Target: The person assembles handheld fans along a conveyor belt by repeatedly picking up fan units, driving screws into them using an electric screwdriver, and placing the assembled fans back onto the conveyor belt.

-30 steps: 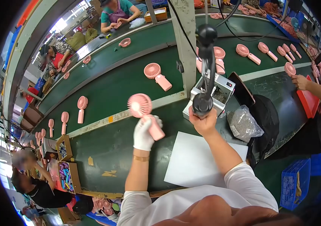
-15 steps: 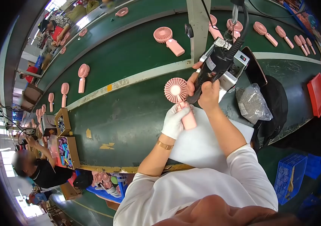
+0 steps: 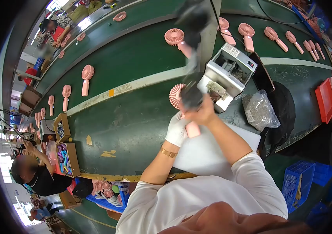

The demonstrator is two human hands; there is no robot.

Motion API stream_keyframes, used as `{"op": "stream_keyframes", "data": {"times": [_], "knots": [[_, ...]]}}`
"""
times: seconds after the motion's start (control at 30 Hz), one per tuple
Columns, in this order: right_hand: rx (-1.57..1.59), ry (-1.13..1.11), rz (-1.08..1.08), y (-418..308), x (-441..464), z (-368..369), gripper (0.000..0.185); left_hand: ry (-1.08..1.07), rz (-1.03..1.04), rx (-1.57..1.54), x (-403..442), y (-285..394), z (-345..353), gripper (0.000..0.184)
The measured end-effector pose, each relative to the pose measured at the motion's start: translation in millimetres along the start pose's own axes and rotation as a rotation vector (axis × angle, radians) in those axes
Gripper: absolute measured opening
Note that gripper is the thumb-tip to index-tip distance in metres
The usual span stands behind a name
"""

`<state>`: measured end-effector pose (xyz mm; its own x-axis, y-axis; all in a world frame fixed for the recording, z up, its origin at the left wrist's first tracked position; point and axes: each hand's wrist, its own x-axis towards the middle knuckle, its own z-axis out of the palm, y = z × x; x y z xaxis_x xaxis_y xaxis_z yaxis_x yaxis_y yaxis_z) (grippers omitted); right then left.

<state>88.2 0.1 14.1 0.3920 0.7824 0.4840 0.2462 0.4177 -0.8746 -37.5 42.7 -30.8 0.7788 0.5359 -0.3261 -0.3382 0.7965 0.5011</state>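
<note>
A pink handheld fan (image 3: 193,130) is gripped by my left hand (image 3: 177,130), which wears a white glove with its fingers wrapped around the handle. The fan's round head shows beyond the glove, partly covered. My right hand (image 3: 202,112) is closed on a black electric screwdriver (image 3: 191,96), blurred by motion and standing nearly upright over the fan. Its tip is hidden. Above it, the hook and dark hanging part are smeared too. Just right of the screwdriver stands a silver screw feeder (image 3: 228,72) with small screws inside. White foam sheeting (image 3: 203,152) lies beneath my forearms.
Several pink fans lie on the green conveyor (image 3: 131,54) behind a metal rail. Right of me are a bag of screws (image 3: 260,111) and a red tray (image 3: 325,100). A parts box (image 3: 74,158) sits at left, near another person (image 3: 43,175).
The screwdriver has swung left and more upright, uncovering the screw feeder. My right hand has moved left and down toward the fan. My left hand still grips the fan.
</note>
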Motion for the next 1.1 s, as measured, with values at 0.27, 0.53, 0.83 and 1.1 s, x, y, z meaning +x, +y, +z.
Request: {"op": "stream_keyframes", "data": {"times": [0.27,0.53,0.83,1.1], "knots": [[-0.038,-0.099,-0.153,-19.6,10.7,7.5,0.073,0.025,0.061,-0.092,-1.2,4.6,8.5,0.029],[-0.041,0.257,-0.275,-44.5,14.5,-21.6,0.072,-0.069,-0.054,0.161,-5.2,3.1,4.5,0.022],[-0.200,0.353,-0.164,-36.8,25.1,-34.0,0.068,-0.090,-0.039,0.350,-16.0,6.4,20.5,0.043],[-0.209,0.374,-0.197,-36.5,23.2,-30.7,0.067,-0.028,-0.001,0.432,-13.1,-4.4,12.8,0.051]]}}
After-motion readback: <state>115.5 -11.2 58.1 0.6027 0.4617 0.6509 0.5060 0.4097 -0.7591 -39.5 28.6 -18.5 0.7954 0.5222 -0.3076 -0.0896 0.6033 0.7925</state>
